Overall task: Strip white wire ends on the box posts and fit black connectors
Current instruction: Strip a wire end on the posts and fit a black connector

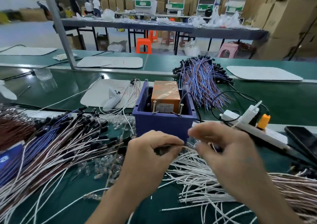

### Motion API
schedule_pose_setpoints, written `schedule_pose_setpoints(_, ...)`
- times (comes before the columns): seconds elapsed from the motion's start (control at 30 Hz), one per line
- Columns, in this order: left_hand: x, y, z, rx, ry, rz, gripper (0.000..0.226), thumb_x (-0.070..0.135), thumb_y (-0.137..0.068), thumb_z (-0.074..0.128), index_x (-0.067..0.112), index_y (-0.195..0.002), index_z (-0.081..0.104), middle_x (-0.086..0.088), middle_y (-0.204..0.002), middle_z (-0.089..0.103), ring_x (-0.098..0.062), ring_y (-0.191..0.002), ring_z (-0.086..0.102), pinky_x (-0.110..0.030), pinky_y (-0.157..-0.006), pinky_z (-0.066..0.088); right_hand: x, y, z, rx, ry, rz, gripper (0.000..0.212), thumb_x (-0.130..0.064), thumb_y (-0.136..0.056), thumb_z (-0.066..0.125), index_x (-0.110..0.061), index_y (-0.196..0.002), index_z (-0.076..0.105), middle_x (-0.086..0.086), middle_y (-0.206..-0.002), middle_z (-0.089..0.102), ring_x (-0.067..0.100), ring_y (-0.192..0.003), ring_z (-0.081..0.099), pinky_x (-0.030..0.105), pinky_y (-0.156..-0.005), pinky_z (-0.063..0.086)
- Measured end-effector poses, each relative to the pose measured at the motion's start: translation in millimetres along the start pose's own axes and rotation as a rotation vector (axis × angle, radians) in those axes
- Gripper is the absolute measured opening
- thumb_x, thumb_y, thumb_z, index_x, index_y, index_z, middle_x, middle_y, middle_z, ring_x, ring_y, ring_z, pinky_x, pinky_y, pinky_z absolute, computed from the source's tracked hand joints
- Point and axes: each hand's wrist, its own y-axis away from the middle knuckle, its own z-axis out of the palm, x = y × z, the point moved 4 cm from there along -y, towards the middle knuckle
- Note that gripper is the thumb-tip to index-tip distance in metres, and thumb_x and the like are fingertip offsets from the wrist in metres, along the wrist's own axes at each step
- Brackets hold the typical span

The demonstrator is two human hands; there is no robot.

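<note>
Blue plastic: box (164, 124), on the green bench (257, 93) just beyond my hands; orange block (165, 93) inside; two metal posts (154, 106) upright at its near wall, no wire on them.

Left hand (154, 153): before the box, fingers curled round a black connector (162, 149).

Wire (187, 147): white, short stretch showing, running from the connector toward my right thumb.

Right hand (228, 148): just beside the left, fingers curled, blurred; I cannot tell whether it grips the wire.

White wires (197, 177): loose heap under and beside both hands.

Fitted wires (68, 146): broad fan to the left, black ends toward the box.

Blue-and-brown bundle (202, 83): behind the box, to the right.

Power strip (257, 129): right of the box, orange plug in it.

Phone (303, 141): at the far right.
</note>
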Motion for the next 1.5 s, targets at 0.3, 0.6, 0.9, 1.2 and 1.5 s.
schedule_pose_setpoints(0.3,-44,-5,-5,0.157,0.335,-0.391,0.034,0.004,-0.077,0.086,0.036,-0.089,0.082,-0.001,-0.067,0.075,-0.008,-0.051,0.061,-0.016,-0.051,0.047,29,-5,35,-0.014,-0.173,0.160,0.028,-0.005,-0.089,0.072,-0.033,-0.086,0.072,-0.008,-0.070,0.073,0.004,-0.055,0.060,0.016,-0.052,0.044)
schedule_pose_setpoints(0.6,-73,-11,-33,-0.115,0.774,-0.560,0.027,0.018,-0.056,0.089,0.009,-0.081,0.082,-0.015,-0.063,0.067,-0.007,-0.034,0.038,-0.011,-0.034,0.028,65,-5,29,-0.004,-0.605,0.489,0.035,0.002,-0.100,0.057,-0.021,-0.078,0.070,0.007,-0.057,0.056,0.025,-0.057,0.037,0.028,-0.049,0.029)
schedule_pose_setpoints(0.9,-76,-6,-31,-0.380,1.684,-0.531,0.036,-0.002,-0.104,0.037,-0.008,-0.132,0.060,-0.027,-0.124,0.069,-0.033,-0.111,0.071,-0.037,-0.090,0.060,69,0,34,-0.316,-0.723,0.457,0.013,-0.005,-0.071,0.078,-0.016,-0.070,0.071,0.008,-0.060,0.058,0.012,-0.051,0.043,0.020,-0.044,0.030)
schedule_pose_setpoints(1.2,-92,-13,-31,0.158,1.087,-0.542,0.029,0.026,-0.065,0.095,0.013,-0.088,0.083,-0.005,-0.086,0.075,-0.010,-0.074,0.073,-0.017,-0.066,0.058,67,1,24,-0.184,-0.515,0.291,0.006,-0.009,-0.076,0.081,-0.012,-0.074,0.076,0.011,-0.059,0.067,0.018,-0.044,0.054,0.020,-0.045,0.041)
schedule_pose_setpoints(1.5,-72,-6,-34,0.407,0.338,-0.370,0.017,0.016,-0.096,0.070,0.026,-0.092,0.083,0.000,-0.063,0.069,-0.010,-0.051,0.056,-0.017,-0.046,0.046,54,6,34,-0.270,-0.437,0.225,0.017,-0.013,-0.091,0.069,-0.015,-0.076,0.076,0.013,-0.062,0.068,0.021,-0.041,0.057,0.018,-0.043,0.037)
